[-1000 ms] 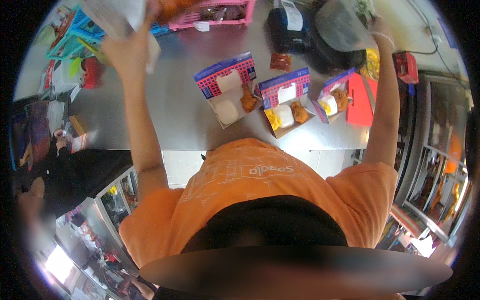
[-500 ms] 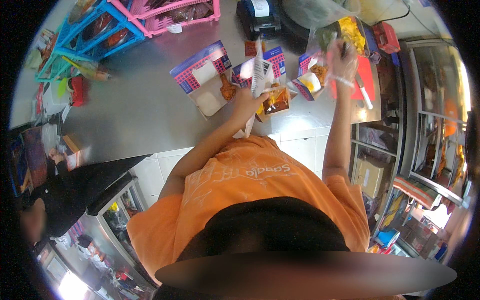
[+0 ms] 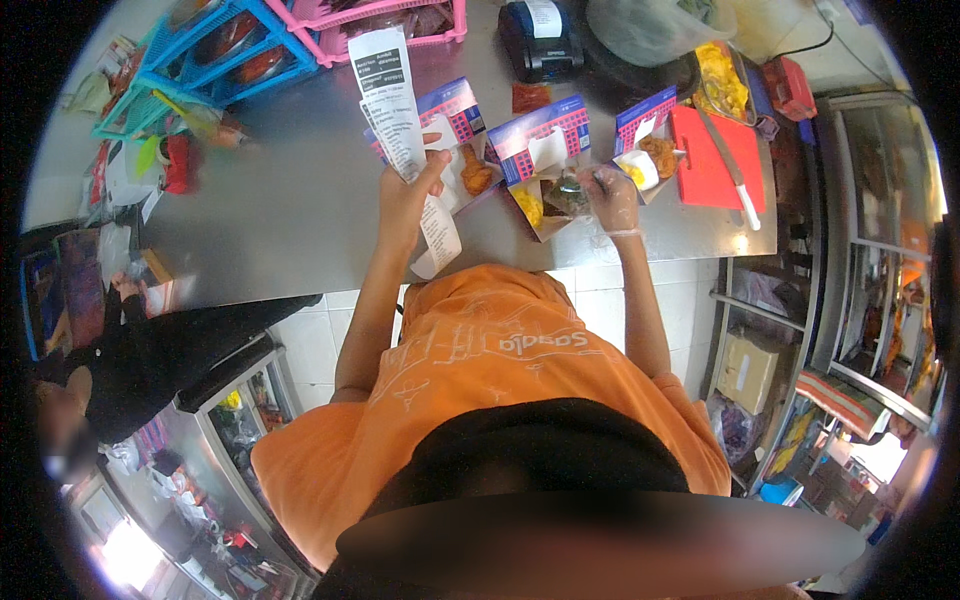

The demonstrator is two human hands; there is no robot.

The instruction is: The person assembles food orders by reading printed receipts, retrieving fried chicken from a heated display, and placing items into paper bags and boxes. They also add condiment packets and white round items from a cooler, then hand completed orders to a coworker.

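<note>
My left hand is closed around a long printed paper receipt, whose loose tail hangs below toward the table edge. My right hand, in a clear plastic glove, is at the right side of the middle food box. Its fingertips are pinched beside a dark green, shiny item in that box; its kind and the exact grip are unclear. Yellow food also shows there. A fried chicken drumstick lies in the left food box, partly behind the receipt. The right food box holds fried chicken and a white-and-yellow portion.
A knife rests on a red cutting board to the right. Behind are a tub of yellow food, a black printer and a small red packet. Blue and pink baskets stand back left. Another person stands at left.
My right hand has come from the back right to the middle box. My left hand has moved left, lifting the receipt off that box. The dark green item now shows there.
</note>
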